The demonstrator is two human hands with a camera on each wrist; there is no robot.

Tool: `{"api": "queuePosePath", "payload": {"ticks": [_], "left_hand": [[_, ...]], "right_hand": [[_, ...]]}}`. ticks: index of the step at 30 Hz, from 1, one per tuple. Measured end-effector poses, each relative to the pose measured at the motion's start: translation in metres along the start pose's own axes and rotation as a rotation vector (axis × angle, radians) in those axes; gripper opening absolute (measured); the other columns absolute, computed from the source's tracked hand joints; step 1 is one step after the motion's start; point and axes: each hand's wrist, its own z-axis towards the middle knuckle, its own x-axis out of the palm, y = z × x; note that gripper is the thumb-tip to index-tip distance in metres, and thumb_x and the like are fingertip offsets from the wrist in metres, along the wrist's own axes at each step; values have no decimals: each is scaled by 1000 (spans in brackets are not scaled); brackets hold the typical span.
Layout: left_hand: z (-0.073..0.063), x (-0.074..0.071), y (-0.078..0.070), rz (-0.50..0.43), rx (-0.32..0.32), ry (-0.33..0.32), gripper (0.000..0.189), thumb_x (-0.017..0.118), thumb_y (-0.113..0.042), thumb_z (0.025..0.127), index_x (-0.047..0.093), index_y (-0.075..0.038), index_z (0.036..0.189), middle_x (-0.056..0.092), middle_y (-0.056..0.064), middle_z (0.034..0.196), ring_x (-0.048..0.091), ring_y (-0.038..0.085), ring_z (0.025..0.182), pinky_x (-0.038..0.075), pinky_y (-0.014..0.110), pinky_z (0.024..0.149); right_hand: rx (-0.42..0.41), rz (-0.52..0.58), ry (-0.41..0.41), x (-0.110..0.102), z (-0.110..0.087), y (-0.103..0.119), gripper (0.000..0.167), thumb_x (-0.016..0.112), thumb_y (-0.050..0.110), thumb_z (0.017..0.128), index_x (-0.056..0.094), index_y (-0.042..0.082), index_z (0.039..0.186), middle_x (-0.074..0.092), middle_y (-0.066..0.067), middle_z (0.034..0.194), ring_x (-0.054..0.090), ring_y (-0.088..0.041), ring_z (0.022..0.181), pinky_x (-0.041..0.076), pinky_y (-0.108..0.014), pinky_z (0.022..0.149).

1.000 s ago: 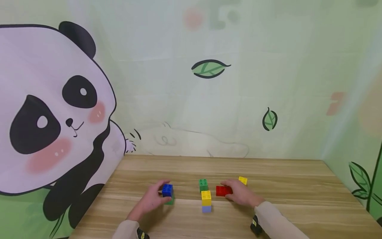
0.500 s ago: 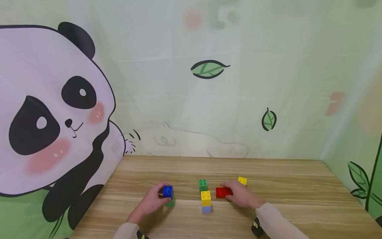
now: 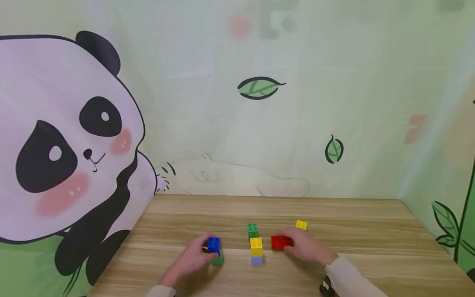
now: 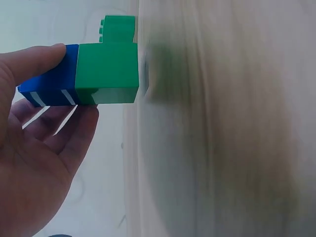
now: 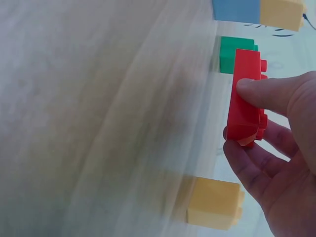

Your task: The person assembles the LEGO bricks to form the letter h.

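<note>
My left hand (image 3: 192, 258) pinches a blue toy brick (image 3: 214, 244) between thumb and fingers. Joined under it is a green brick (image 4: 107, 69), close over the wooden table. In the left wrist view the thumb presses one side of the blue brick, and the fingers lie along the other. My right hand (image 3: 308, 248) grips a long red brick (image 5: 244, 98), thumb on its near side and fingers at its end. Between the hands stands a yellow brick (image 3: 256, 247) stacked on a light blue brick (image 3: 257, 260).
Behind that stack sits a separate green brick (image 3: 252, 230). Another yellow brick (image 3: 301, 225) is just beyond my right hand. The wooden table (image 3: 185, 210) ends at a printed backdrop (image 3: 222, 123) with a panda (image 3: 107, 165) on the left.
My left hand has moved right and nearer to me with the blue and green bricks. The right hand with the red brick has shifted slightly right and nearer to me.
</note>
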Motion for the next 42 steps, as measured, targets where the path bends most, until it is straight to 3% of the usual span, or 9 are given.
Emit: {"api": "queuePosePath", "payload": {"ticks": [7,15,22,28,33,39,42], "left_hand": [[-6,8,-7,-58,-20,61,38,81,-3,92,64,6,125,72,16,112,72,31,101,63,42,86],[-10,17,-17,-79,-21,98,40,79,-3,93,63,8,129,71,17,115,71,34,103,63,43,88],[-11,25,-26,-83,-24,136,40,78,-2,93,64,6,130,71,15,115,70,30,103,63,39,87],[-12,32,-35,-84,-27,168,36,80,-3,92,66,2,125,72,13,114,70,28,102,63,38,86],[-10,39,-36,-102,-24,212,29,80,-7,93,68,-2,120,74,5,110,70,20,101,63,34,87],[-7,44,-40,-127,-84,237,30,80,-11,96,69,-4,124,74,2,111,69,17,100,62,36,88],[-3,50,-31,-139,-74,248,32,80,-15,97,69,-4,125,74,3,111,70,17,100,62,36,88]], "right_hand": [[-50,-28,-20,-5,-9,4,37,78,4,95,70,3,131,72,-9,124,66,-25,108,59,-50,97],[-64,-3,-13,-13,-20,11,36,78,6,96,71,4,131,72,-11,128,68,-27,110,60,-48,96],[-96,-16,-22,-18,-29,16,36,79,5,95,71,4,130,73,-10,125,68,-25,106,61,-46,93],[-51,1,-2,-21,-35,21,39,79,7,95,71,7,133,73,-8,126,66,-24,107,60,-47,95],[-27,13,13,-25,-41,25,41,79,6,95,70,7,135,72,-9,129,67,-27,111,60,-49,96],[-56,-26,-2,-28,-46,30,43,80,6,94,70,7,136,73,-8,129,67,-25,109,61,-47,95],[-57,-31,1,-28,-49,32,44,80,7,94,70,8,137,73,-6,129,67,-23,109,61,-46,94]]}}
